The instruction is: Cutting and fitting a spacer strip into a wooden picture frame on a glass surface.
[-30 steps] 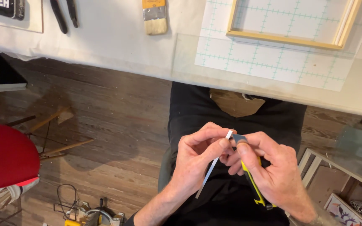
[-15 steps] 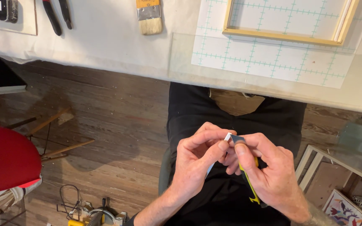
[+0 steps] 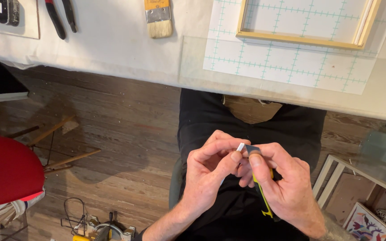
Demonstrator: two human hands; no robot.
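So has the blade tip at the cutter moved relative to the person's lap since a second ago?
No. The blade tip sits pinched between the left hand and right hand, at the same spot over the dark apron; only the camera shifted slightly.

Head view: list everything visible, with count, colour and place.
utility knife: 1, yellow-black, right hand
blade strip: 1, white, pinched at fingertips
brush: 1, yellow handle, table top
pliers: 1, red-black, table left
wooden frame: 1, pale, on grid mat
grid mat: 1, white-green, table right
stool: 1, red, floor left
left hand: 1, grips strip
right hand: 1, holds knife
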